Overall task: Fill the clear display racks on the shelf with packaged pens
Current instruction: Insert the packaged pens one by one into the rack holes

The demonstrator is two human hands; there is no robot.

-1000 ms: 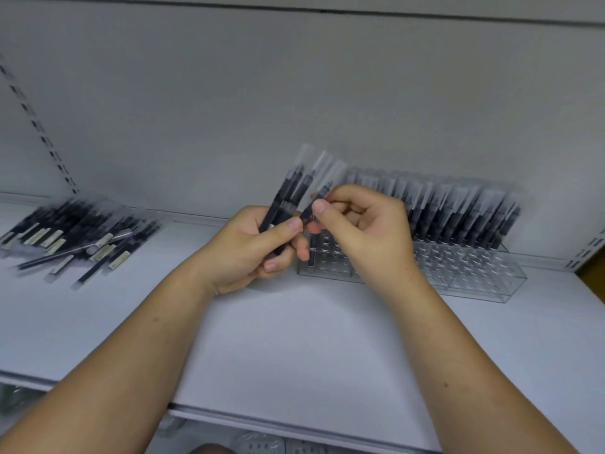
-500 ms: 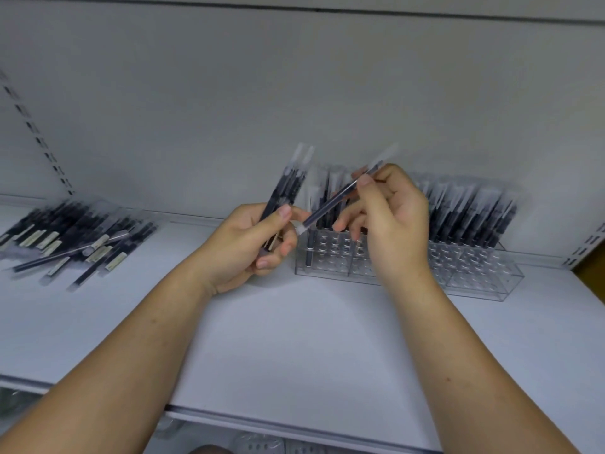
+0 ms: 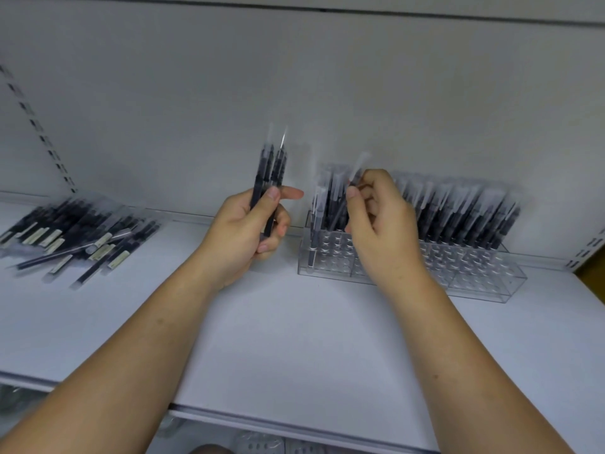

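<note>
- Shelf board (image 3: 294, 339): white, bare across its near part; both forearms reach over its front edge toward the clear display rack, which serves as landmark below.
- Left hand (image 3: 244, 231): just left of the rack, curled shut round a small bundle of packaged pens (image 3: 270, 178). Thumb pressed on the barrels, bundle upright, clear wrapper tips pointing up.
- Right hand (image 3: 381, 224): over the rack's left end, thumb and forefinger pinching a single packaged pen (image 3: 355, 173). Pen steeply tilted, upper end leaning right, lower end aimed down into the rack; the tip is hidden among the pens already standing, so whether it has entered a hole cannot be told.
- Clear display rack (image 3: 474, 283): acrylic, grid of round holes, long axis left to right along the back panel. Back rows hold upright pens; front rows look mostly vacant.
- Key relation (judgement): the free holes lie directly beneath and in front of the right hand, which is the nearer; the pen's long axis needs bringing vertical before lowering.
- Loose stock of pens (image 3: 75, 237): heap lying flat, well left of the rack, beyond the left hand.
- Back panel (image 3: 294, 93): plain, behind the rack.
</note>
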